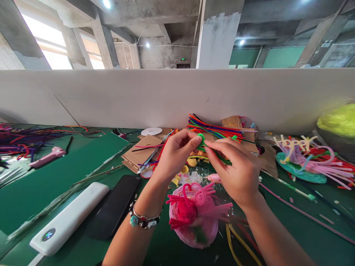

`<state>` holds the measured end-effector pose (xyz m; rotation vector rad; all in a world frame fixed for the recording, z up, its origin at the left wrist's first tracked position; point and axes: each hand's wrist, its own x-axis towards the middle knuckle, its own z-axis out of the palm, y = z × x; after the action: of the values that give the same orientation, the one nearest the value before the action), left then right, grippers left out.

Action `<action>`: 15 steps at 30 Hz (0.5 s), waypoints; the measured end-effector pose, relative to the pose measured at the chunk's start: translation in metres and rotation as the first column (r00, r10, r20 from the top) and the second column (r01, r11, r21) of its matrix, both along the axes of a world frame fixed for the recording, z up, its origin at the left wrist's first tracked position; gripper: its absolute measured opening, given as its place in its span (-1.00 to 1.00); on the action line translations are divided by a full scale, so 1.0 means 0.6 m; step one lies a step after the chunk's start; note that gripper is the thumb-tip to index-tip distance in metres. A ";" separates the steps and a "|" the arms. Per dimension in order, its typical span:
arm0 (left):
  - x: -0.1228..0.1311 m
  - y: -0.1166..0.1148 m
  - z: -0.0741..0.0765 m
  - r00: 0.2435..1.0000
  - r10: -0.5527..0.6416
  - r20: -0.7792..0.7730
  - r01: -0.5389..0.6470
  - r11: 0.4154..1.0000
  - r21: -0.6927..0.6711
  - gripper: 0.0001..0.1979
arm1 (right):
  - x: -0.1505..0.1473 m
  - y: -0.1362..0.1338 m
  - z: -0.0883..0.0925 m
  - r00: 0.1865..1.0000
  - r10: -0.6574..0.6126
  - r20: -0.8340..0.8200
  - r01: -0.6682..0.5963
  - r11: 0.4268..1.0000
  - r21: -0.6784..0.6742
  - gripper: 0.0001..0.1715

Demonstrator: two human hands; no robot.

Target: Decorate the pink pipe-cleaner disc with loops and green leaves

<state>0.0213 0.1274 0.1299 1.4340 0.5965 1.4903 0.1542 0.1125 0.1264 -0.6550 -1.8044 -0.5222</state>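
Note:
Between my two hands is a green pipe cleaner [201, 138], its end bent into a small loop. My left hand [178, 150] pinches the loop between thumb and fingertips. Just to the right, my right hand [235, 166] is closed on the same pipe cleaner, and part of its length shows under the fingers. Below both hands sits a round pink pipe-cleaner piece [198, 218] with a red rolled flower, loops and fanned pink strands, resting on the green table.
A white power bank [70, 218] and a black phone [115, 207] lie left. Behind are cardboard pieces [144, 149] and a bundle of coloured pipe cleaners [219, 127]. Pink glue guns [48, 157] lie about. A turquoise-based decoration [302, 168] stands right, before a grey partition [166, 98].

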 end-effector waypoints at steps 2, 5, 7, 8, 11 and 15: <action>0.001 0.000 0.000 1.000 -0.005 -0.002 0.005 1.000 -0.009 -0.84 | 0.001 0.000 0.001 1.000 0.004 0.006 -0.004 1.000 -0.010 -0.88; 0.001 0.002 -0.001 1.000 0.000 -0.024 0.000 1.000 -0.001 -0.86 | 0.003 0.000 0.003 1.000 0.016 0.017 -0.016 1.000 -0.022 -0.88; -0.001 0.004 -0.001 0.997 0.012 -0.080 -0.011 1.000 0.014 -0.87 | 0.006 0.001 0.005 1.000 0.014 0.007 -0.014 0.999 -0.032 -0.89; -0.003 0.005 -0.001 0.992 0.018 -0.125 -0.015 1.000 0.026 -0.87 | 0.007 0.002 0.006 1.000 0.007 -0.008 -0.007 0.999 -0.038 -0.89; -0.010 0.004 0.001 0.950 0.061 -0.306 -0.023 0.992 0.126 -0.84 | 0.013 0.005 0.006 0.997 -0.032 -0.076 0.028 0.998 -0.059 -0.90; -0.017 0.000 0.002 0.700 0.441 -0.561 -0.074 0.827 0.558 -0.78 | 0.018 0.007 0.007 0.992 -0.071 -0.107 0.063 0.995 -0.073 -0.90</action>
<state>0.0111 0.1275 0.1311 2.4441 0.9369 1.3667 0.1649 0.1169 0.1308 -0.7802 -1.7082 -0.4610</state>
